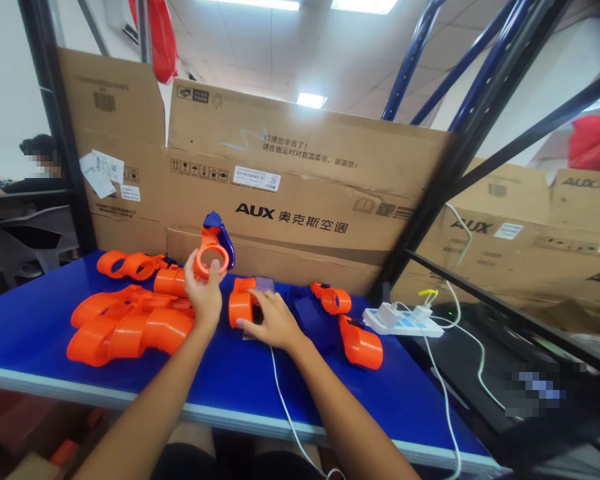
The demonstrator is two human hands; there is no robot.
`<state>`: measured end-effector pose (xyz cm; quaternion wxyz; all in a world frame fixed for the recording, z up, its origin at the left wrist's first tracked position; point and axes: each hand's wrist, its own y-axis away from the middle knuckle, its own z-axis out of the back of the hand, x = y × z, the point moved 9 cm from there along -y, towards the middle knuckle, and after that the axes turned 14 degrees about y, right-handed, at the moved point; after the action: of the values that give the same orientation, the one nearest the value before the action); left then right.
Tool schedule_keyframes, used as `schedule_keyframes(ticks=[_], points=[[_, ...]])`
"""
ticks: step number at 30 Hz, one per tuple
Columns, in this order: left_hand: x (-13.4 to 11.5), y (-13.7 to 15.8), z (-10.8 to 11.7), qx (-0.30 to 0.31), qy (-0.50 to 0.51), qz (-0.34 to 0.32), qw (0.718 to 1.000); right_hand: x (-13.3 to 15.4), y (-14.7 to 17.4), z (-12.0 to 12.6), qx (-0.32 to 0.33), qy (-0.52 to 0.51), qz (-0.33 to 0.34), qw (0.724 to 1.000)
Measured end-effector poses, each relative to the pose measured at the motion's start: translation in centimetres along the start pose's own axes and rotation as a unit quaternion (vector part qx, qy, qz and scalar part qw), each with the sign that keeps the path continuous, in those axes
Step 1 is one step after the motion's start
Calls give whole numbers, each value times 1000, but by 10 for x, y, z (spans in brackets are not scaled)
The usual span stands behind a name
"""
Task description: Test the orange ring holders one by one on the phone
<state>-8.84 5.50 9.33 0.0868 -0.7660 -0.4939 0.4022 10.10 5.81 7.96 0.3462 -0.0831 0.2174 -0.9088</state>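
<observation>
My left hand (203, 293) is closed on an orange plastic ring with a dark blue piece (213, 257), raised above the table with its round opening facing me. My right hand (275, 319) has its thumb and fingers closed on an orange plastic sleeve (240, 303) at the table's middle. A phone (265, 285) lies partly hidden behind that sleeve and hand. Left of my arms, several orange sleeves (130, 327) lie in rows, some nested end to end. Two more orange pieces (363, 345) rest to the right, near a dark blue item (313, 317).
The blue table (205, 380) has a pale front edge. A white power strip (405, 323) with plugs sits at its right edge, and a white cable (283, 393) runs off the front. Cardboard (290, 173) walls the back between dark metal posts. A person (39, 160) is far left.
</observation>
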Motion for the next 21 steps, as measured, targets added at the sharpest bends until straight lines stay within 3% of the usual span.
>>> schedule_keyframes(ticks=[3, 7, 13, 16, 18, 19, 21], points=[[0, -1, 2, -7, 2, 3, 1000, 5, -23, -13, 40, 50, 6, 998], [-7, 3, -2, 12, -57, -41, 997, 10, -46, -29, 59, 95, 21, 994], [-9, 9, -12, 59, -121, -50, 990, 0, -54, -38, 71, 102, -28, 992], [-9, 11, -15, 80, -157, -56, 983, -9, -50, -29, 52, 44, -40, 997], [-9, 14, -18, 96, -161, -60, 980, -24, -46, -14, 0, -39, -79, 996], [-8, 16, -20, 107, -158, -57, 980, -35, -43, -5, -41, -103, -107, 988], [-2, 22, -26, 142, -152, -41, 977, -56, -34, 10, -121, -253, -160, 946]])
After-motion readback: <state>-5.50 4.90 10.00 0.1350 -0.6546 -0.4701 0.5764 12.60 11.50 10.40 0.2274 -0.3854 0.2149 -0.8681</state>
